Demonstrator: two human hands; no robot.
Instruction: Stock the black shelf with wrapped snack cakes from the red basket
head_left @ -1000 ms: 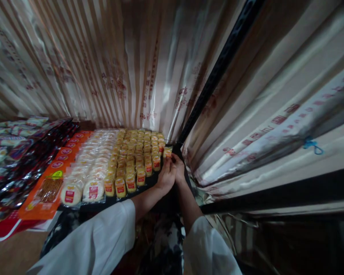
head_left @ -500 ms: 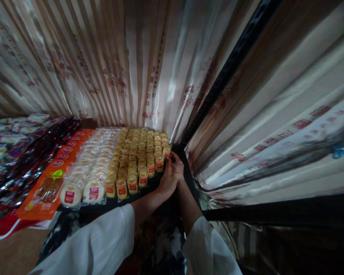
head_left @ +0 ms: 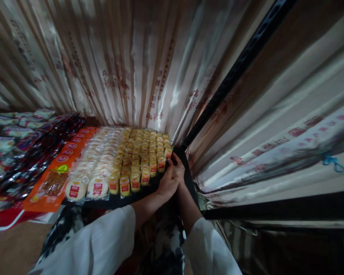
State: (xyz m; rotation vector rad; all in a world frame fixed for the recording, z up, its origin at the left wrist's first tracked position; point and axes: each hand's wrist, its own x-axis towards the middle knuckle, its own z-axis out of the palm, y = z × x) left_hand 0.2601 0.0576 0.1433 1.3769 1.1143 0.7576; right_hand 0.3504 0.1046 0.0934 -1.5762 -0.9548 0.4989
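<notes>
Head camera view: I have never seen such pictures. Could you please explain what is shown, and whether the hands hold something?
No machine is shown, only a person's bare left hand and right hand, seen looking forward and down from the person's head. From left to right lie dark shiny packs, orange packets, round white packets and rows of yellow packets on a dark surface. Both hands meet at the rightmost yellow row's front; whether they grip a packet is hidden.

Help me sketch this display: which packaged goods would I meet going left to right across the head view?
Dark glossy packets → orange packets → clear-wrapped white discs with red labels → small yellow packets with red labels.
</notes>
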